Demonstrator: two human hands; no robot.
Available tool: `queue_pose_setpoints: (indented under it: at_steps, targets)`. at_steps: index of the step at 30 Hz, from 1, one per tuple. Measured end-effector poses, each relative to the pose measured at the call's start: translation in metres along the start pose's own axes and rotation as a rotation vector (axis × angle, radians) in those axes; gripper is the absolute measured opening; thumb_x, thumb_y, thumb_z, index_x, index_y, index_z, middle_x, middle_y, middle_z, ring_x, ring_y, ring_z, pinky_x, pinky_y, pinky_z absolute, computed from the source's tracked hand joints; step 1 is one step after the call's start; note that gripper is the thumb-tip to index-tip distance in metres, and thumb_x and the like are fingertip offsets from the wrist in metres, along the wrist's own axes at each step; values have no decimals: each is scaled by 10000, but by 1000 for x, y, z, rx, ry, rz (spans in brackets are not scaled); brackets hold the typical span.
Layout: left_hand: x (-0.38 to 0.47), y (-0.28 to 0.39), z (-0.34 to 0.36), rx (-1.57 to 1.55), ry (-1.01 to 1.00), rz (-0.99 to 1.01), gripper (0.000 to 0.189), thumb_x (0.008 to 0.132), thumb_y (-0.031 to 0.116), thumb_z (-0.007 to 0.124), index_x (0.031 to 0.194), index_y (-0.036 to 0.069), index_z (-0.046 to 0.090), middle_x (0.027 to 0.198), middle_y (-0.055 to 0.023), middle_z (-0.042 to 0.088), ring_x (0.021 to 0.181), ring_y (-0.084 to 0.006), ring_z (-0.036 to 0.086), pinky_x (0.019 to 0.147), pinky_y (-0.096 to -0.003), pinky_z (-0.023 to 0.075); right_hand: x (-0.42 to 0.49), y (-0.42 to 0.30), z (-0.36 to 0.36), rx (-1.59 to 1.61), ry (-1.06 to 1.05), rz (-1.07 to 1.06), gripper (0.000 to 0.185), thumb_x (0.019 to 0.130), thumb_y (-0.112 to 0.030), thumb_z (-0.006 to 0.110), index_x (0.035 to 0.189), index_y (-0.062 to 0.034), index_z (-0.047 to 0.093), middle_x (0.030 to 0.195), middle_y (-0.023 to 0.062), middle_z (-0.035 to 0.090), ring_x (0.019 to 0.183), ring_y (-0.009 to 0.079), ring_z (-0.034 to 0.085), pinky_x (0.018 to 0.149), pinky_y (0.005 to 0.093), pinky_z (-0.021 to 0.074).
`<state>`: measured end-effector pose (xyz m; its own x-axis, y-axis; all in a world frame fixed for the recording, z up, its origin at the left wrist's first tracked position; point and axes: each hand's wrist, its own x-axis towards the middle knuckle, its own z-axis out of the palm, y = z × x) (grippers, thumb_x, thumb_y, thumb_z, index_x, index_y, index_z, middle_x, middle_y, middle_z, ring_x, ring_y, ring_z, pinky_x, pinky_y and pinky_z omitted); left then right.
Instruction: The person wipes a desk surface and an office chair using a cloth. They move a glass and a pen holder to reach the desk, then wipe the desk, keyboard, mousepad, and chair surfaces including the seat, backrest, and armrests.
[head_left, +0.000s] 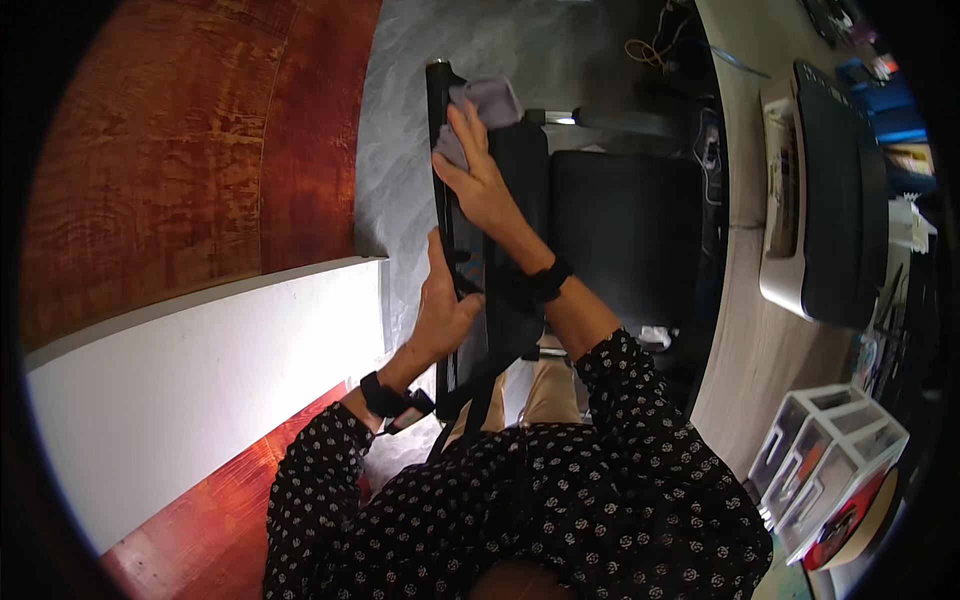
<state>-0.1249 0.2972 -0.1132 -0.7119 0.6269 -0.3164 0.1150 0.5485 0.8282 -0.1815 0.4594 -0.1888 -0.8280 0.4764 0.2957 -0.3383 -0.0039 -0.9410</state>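
Note:
Before me stands a black chair, its long narrow backrest top edge (444, 217) running away from me and its dark seat (622, 232) to the right. My right hand (480, 180) presses a greyish-purple cloth (491, 101) against the far part of the backrest, fingers spread over it. Part of the cloth is folded out beyond the fingertips. Nearer to me, my left hand (446, 304) grips the same edge, thumb on the right side and fingers along the left.
A printer (825, 195) and a clear drawer unit (829, 450) stand on the wooden desk (750, 300) at right. Loose cables (649, 52) lie at the far end. A white panel (225, 375) and reddish wood surface (172, 165) border the left.

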Motion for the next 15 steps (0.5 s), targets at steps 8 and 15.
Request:
queue_pose_setpoints:
  at_steps: [8, 15]
  targets:
    - [1, 2, -2, -12, -6, 74, 984, 759, -36, 630, 1581, -6, 90, 1342, -197, 495, 1215, -270, 528, 1055, -349, 430, -248, 43, 4, -379, 140, 740, 468, 1033, -272, 501, 1436, -37, 474, 1596, 251, 265, 1484, 420, 249, 1213, 492, 205]
    - [0, 14, 0, 50, 6, 47, 918, 771, -63, 547, 1569, -8, 97, 1351, -246, 487, 1211, -319, 547, 1048, -365, 436, -98, 109, -7, -341, 339, 245, 558, 1043, -360, 511, 1462, 5, 460, 1557, 321, 318, 1464, 476, 266, 1209, 513, 199]
